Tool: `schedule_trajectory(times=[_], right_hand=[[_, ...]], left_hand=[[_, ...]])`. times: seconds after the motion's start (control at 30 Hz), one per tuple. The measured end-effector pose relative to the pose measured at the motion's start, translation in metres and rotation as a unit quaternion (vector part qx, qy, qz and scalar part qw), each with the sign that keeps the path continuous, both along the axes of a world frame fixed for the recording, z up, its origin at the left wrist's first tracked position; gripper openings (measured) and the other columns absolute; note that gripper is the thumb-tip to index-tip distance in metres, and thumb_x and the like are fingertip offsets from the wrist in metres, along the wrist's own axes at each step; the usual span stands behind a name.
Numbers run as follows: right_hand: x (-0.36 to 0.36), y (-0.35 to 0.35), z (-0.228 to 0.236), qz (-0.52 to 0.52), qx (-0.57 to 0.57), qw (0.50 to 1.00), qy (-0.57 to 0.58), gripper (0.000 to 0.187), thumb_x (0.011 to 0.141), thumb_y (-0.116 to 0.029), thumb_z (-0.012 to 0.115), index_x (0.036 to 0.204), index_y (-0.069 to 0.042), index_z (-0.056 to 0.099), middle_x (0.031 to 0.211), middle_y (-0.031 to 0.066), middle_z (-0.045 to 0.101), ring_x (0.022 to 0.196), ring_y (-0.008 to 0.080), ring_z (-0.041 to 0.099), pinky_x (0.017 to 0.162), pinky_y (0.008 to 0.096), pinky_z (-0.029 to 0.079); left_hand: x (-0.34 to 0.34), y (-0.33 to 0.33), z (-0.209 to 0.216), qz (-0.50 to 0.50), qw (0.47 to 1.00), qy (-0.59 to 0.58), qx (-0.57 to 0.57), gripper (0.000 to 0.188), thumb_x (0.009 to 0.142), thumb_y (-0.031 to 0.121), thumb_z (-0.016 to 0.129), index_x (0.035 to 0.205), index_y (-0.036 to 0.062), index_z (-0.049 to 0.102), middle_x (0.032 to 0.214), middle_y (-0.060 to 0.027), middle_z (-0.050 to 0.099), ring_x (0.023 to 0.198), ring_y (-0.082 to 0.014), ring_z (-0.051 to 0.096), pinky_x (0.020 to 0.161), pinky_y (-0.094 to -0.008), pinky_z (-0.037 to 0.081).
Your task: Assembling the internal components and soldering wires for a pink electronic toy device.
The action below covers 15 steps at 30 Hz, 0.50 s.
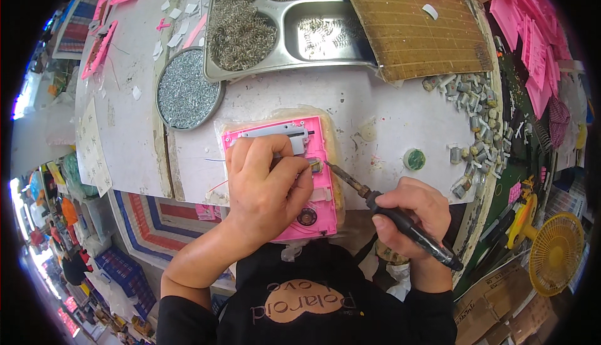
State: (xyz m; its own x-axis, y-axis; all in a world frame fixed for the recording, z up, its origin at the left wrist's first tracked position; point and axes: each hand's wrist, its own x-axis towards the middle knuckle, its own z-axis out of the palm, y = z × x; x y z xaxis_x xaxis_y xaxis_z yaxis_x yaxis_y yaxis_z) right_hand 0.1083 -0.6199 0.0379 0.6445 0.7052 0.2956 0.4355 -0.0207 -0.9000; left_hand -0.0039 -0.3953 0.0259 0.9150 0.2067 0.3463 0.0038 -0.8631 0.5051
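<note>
Near the tabletop [400, 113] front edge, pink plastic housing [318, 151] lying flat, long axis running away from the body. Left hand [266, 185] pressed on top, fingers closed around a small metal part [315, 166]. Right hand [413, 217] wrapped tight about soldering iron [375, 202], iron slanting up-left, tip just right of that part, nearly touching. Both hands close; right one carries the tool.
</note>
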Motion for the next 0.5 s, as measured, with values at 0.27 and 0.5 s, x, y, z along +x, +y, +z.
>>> schedule_trajectory(times=[0.27, 0.5], right_hand=[[0.0018, 0.0042, 0.0006, 0.024, -0.005, 1.000, -0.009, 0.027, 0.078, -0.004, 0.082, 0.103, -0.002, 0.070, 0.069, 0.0045, 0.064, 0.052, 0.0184, 0.052, 0.049, 0.0307, 0.040], [-0.0024, 0.0059, -0.0023, 0.027, -0.005, 0.999, -0.027, 0.028, 0.078, -0.003, 0.081, 0.103, -0.002, 0.069, 0.070, 0.0048, 0.064, 0.052, 0.0187, 0.053, 0.048, 0.0311, 0.041]], left_hand=[[-0.0001, -0.0003, -0.0003, 0.003, 1.000, -0.001, 0.009, 0.021, 0.069, 0.008, 0.081, 0.088, 0.0098, 0.071, 0.100, -0.0036, 0.059, 0.088, -0.0250, 0.053, 0.081, -0.0405, 0.039], [-0.0001, -0.0009, -0.0010, 0.003, 1.000, -0.002, 0.010, 0.020, 0.069, 0.008, 0.081, 0.087, 0.0096, 0.071, 0.099, -0.0031, 0.059, 0.088, -0.0245, 0.053, 0.081, -0.0405, 0.038]])
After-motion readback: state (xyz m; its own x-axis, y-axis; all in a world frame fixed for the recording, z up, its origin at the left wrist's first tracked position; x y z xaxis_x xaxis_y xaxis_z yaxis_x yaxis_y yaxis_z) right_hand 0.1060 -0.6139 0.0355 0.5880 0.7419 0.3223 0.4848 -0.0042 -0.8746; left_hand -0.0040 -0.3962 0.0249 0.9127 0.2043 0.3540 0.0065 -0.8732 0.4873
